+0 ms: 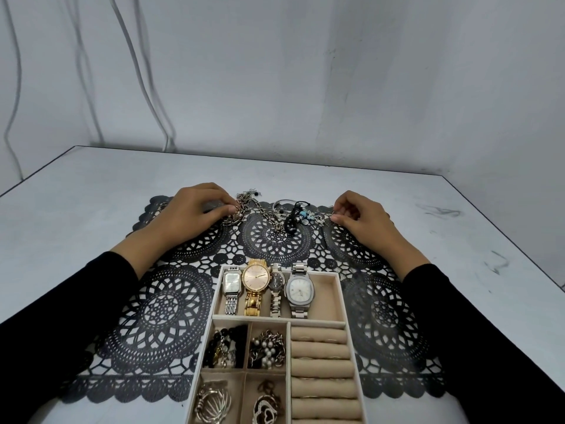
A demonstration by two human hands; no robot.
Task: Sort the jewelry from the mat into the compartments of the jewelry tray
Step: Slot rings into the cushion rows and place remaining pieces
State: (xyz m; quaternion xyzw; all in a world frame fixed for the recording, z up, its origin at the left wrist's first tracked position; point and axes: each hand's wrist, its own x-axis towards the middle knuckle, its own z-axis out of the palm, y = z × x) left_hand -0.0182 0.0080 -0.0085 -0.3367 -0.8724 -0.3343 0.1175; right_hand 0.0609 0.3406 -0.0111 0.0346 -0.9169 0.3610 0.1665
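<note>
Chain [260,205] runs rightward from left grip [195,215] pinching its end; right grip [357,218] apparently pinches small ring [335,213]; jewelry tray [308,320] lies nearward, between both.

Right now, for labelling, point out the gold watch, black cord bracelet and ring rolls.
gold watch [256,277], head view, dial.
black cord bracelet [293,217], head view, cord.
ring rolls [319,350], head view, second roll.

Pale grey table [91,191], black lace mat [171,304] lying flat on it

Black lace-patterned mat [159,304], beige-lined tray [331,286], gold watch [256,278].
</note>
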